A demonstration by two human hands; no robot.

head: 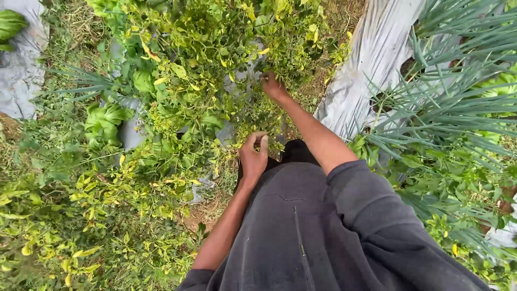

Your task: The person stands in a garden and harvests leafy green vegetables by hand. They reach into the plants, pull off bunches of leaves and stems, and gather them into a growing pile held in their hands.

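Note:
I look down at a bushy plant [215, 59] with yellowing green leaves. My left hand [253, 157] is low in front of me, its fingers pinched on a small stem or leaf at the plant's near edge. My right hand [273, 86] reaches farther forward into the foliage, fingers curled around leaves; what it grips is partly hidden. My dark grey jacket [323, 231] fills the lower middle of the view.
Grey plastic mulch sheets [371, 59] cover the raised beds, another strip lying at far left [21, 70]. Long thin onion-like leaves [458, 102] spread at the right. Broad green leafy plants [105, 121] and weeds crowd the left. A dark shoe [299, 151] shows below.

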